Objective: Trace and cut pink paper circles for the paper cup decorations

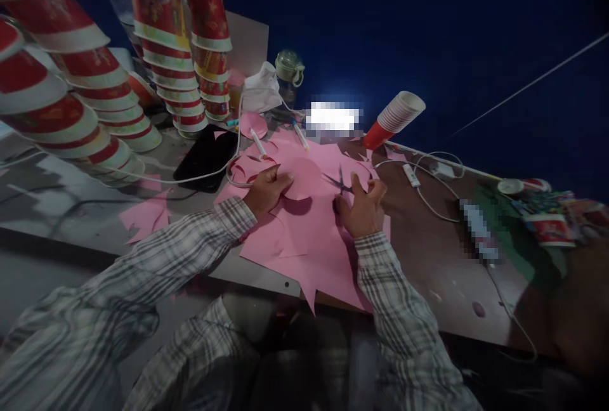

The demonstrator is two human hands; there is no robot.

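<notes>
Between the thumb and fingers of my left hand (269, 190) is a pink paper circle (304, 177), held over the table. My right hand (362, 207) has its fingers in the handles of a pair of scissors (340, 181). The scissor blades are spread apart and point left toward the circle, a small gap away from it. Under both hands lies a large pink paper sheet (316, 259) with jagged cut edges, one point hanging over the table's front edge. Near my left hand are a white marker (258, 143) and curled pink offcuts (245, 169).
Tall stacks of red and white paper cups (166, 49) stand at the left. A black phone (207, 156) lies beside them, crossed by a white cable. More nested cups (394, 119) lean behind the sheet. Cables (431, 202) and a blurred-out device (478, 230) lie at the right.
</notes>
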